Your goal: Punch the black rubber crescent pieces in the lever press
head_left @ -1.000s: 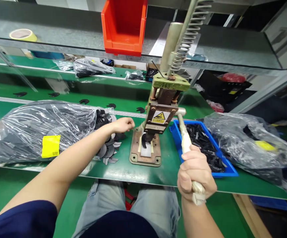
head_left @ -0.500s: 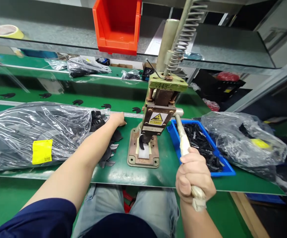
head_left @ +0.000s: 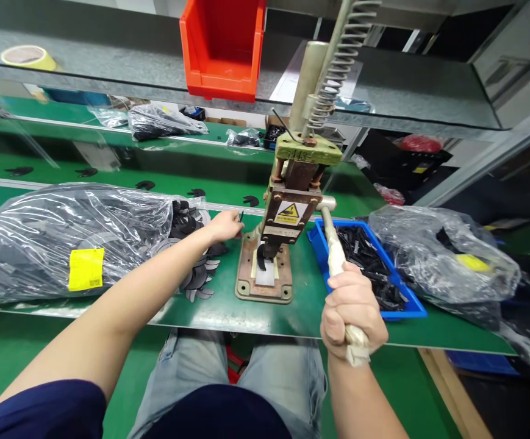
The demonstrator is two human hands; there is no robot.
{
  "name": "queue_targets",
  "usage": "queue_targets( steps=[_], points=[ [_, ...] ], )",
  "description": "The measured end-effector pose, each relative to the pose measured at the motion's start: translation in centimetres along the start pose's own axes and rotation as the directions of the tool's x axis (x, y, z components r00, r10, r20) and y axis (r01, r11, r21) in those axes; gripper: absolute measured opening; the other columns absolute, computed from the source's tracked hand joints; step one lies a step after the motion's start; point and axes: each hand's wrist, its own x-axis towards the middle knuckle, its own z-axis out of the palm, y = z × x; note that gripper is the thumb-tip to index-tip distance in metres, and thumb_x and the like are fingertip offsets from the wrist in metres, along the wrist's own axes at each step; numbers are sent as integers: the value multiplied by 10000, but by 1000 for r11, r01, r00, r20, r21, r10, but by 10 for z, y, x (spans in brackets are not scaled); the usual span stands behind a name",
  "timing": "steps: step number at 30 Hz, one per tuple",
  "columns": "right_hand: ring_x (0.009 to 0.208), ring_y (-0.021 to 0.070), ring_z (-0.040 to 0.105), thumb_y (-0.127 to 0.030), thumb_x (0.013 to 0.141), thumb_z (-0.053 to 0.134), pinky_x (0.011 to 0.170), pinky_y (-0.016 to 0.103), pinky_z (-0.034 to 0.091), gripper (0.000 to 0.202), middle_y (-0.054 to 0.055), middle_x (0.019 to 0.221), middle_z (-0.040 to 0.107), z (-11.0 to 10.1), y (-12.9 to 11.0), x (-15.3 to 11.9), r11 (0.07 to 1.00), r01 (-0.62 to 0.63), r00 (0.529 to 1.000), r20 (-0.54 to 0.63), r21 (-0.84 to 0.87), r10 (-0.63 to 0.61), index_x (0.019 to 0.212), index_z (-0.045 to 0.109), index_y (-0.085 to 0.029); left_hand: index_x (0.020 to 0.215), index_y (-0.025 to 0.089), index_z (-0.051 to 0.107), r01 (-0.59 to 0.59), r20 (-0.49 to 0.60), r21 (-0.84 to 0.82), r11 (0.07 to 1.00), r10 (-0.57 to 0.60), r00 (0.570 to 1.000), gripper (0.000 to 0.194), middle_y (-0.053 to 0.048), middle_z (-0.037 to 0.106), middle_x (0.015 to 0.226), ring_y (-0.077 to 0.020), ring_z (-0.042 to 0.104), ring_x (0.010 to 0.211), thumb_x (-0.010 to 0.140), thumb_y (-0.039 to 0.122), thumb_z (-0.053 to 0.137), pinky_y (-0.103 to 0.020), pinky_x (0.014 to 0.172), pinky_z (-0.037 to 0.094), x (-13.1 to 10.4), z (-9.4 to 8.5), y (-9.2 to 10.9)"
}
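My right hand [head_left: 354,308] is wrapped round the tape-covered lever [head_left: 335,250] of a hand press [head_left: 287,213]. Under its ram, a curved black piece [head_left: 261,257] sits on the pale pad of the press base [head_left: 245,291]. My left hand [head_left: 227,225] is closed just left of the press, with the tip of a small black piece [head_left: 241,216] showing at its fingers; most of that piece is hidden. Below and left of this hand, loose curved black pieces [head_left: 196,278] spill from a clear plastic bag [head_left: 122,222].
Right of the press stands a blue tray [head_left: 413,305] of black parts, beside another plastic bag [head_left: 447,244]. Several curved pieces [head_left: 144,185] lie in a row behind. Overhead, a shelf [head_left: 122,46] carries a red bin [head_left: 222,85] and a tape roll [head_left: 29,58].
My left hand has come right, away from the loose pieces and nearer the press, and a black tip now shows at its fingers. My right hand stays on the lever.
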Motion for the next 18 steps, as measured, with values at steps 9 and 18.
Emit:
queue_targets(
  steps=[9,18],
  points=[
    [797,187,677,-236,858,684,1001,614,567,203,-36,702,627,2,-2,2,1000,-14,1000,-6,-4,14,691,571,-231,737,189,544,98,38,-598,796,-93,995,391,22,643,634,-113,631,572,766,373,889,-206,559,480,-71,44,1],
    [775,196,665,-229,852,682,986,632,565,196,-35,694,619,2,-2,3,1000,-7,1000,0,-16,7,691,570,-232,874,178,573,162,130,-752,639,-97,987,389,8,693,674,-115,638,530,816,422,871,-227,522,528,-82,61,13]
  ],
)
